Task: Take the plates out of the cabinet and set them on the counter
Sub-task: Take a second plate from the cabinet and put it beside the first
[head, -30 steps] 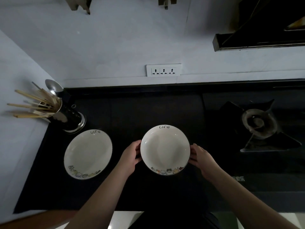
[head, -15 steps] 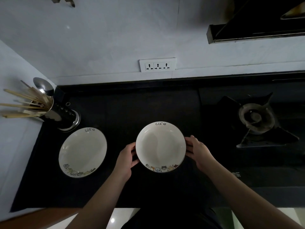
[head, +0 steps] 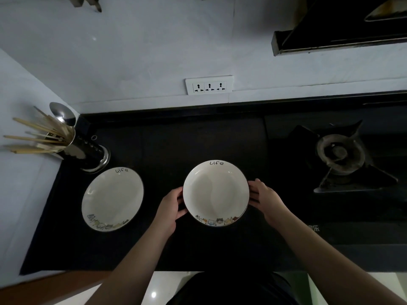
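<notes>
Two white plates with "Life" lettering and a row of cartoon cats lie over the black counter (head: pixel 176 142). The left plate (head: pixel 112 199) rests alone near the utensil holder. The middle plate (head: pixel 215 192) is held from both sides. My left hand (head: pixel 170 209) grips its left rim with curled fingers. My right hand (head: pixel 267 198) holds the right rim, fingers tucked under the edge. Whether this plate touches the counter cannot be told. The cabinet is out of view.
A metal utensil holder (head: pixel 88 150) with chopsticks and a spoon stands at the back left corner. A gas burner (head: pixel 340 154) sits on the right. A range hood (head: pixel 339 29) hangs top right, and a wall socket strip (head: pixel 209 86) is behind the counter.
The middle plate and both hands have shifted slightly away from me and lower toward the counter. Both hands keep their hold. The left plate has not moved.
</notes>
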Demonstrator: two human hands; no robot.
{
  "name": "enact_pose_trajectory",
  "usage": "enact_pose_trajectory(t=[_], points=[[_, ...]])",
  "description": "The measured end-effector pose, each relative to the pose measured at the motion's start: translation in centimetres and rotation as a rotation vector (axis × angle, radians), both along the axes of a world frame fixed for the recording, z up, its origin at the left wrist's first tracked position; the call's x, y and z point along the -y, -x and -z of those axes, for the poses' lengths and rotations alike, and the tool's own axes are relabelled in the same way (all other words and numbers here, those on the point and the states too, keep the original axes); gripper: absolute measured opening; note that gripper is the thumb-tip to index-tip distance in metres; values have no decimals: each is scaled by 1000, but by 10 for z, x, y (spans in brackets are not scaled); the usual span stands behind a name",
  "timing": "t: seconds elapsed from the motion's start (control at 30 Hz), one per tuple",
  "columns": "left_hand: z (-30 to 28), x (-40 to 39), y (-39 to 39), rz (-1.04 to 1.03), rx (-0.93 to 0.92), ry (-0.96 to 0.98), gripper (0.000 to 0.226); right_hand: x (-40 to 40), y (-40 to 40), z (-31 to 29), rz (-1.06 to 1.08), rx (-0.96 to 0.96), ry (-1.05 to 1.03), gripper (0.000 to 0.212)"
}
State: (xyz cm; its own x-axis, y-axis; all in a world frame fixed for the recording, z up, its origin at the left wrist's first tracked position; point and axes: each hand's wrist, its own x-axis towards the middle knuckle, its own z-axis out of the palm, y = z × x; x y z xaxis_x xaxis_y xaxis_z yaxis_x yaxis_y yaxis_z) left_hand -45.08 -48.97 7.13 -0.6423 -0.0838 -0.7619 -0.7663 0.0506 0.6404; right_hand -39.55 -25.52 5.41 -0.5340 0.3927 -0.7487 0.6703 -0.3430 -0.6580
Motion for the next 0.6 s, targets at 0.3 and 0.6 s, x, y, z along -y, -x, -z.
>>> enact_pose_trajectory(t=[0.3, 0.6], points=[[-19, 24, -2, 562, -346, 457, 47, -8, 1, -6, -337, -74, -445, 36], [-64, 46, -40, 1157, -766, 1105, 59, 30, -21, -42, -957, -248, -1030, 56]])
